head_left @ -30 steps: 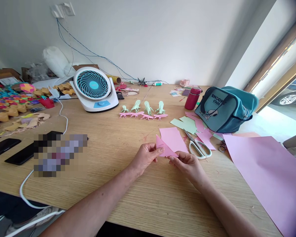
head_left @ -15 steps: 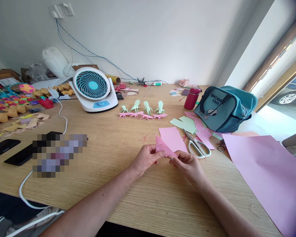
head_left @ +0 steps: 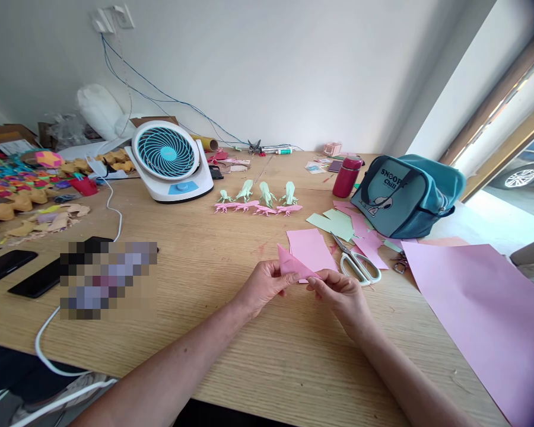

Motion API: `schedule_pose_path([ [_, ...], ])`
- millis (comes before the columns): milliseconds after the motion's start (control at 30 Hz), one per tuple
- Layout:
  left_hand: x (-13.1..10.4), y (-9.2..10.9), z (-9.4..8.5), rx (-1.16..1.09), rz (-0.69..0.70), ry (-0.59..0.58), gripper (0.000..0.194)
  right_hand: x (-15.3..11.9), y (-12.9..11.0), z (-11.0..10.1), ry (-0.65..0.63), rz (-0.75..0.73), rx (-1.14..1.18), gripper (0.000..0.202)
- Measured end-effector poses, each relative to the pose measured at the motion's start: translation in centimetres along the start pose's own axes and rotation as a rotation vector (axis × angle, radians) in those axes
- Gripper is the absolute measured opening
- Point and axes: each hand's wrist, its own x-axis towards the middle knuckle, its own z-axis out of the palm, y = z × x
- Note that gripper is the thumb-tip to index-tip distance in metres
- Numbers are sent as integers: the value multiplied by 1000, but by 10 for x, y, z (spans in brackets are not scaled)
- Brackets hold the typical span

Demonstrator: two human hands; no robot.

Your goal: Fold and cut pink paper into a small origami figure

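A piece of pink paper (head_left: 293, 265), folded to a triangle, is held up between my hands over the table. My left hand (head_left: 267, 286) pinches its lower left part, thumb on top. At the right corner, the thumb and fingers of my right hand (head_left: 338, 292) are closed on the same paper. Right behind it lies a flat pink sheet (head_left: 312, 246). Scissors with white handles (head_left: 360, 267) rest just beyond my right hand. Further back stand several folded green paper figures (head_left: 266, 194), with a row of pink paper figures (head_left: 256, 207) in front of them.
Green and pink paper scraps (head_left: 340, 224) lie by a teal bag (head_left: 394, 198) and a red bottle (head_left: 347, 177). A large pink sheet (head_left: 480, 314) covers the right side. At the left are a white fan (head_left: 173, 160), phones (head_left: 11, 267) and a white cable (head_left: 44, 332).
The folded paper has shifted and turned slightly, its peak a little further left. My right fingers have moved a little at its right corner; my left hand keeps its pinch.
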Motion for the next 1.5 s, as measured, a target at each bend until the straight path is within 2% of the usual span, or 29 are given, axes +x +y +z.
schedule_pose_path([
  [133, 0, -5, 1, 60, -31, 5, 47, 0, 2, 1, -18, -17, 30, 30],
  [300, -1, -6, 2, 153, 29, 77, 45, -2, 1, 3, -51, -30, 39, 30],
  [500, -2, -4, 3, 192, 69, 77, 40, -2, 3, 2, -52, -59, 29, 30],
  [867, -1, 0, 1, 134, 85, 67, 38, -1, 15, 2, -68, -78, -37, 34],
  [1133, 4, -2, -9, 116, 2, 96, 42, 0, 14, 1, -24, -69, -42, 38],
  [1300, 5, 1, -11, 32, 17, 52, 45, 0, 14, 0, -15, -74, -43, 39],
  [1500, 7, -3, -13, 82, 77, 43, 47, 0, 14, 0, -10, -62, -12, 39],
])
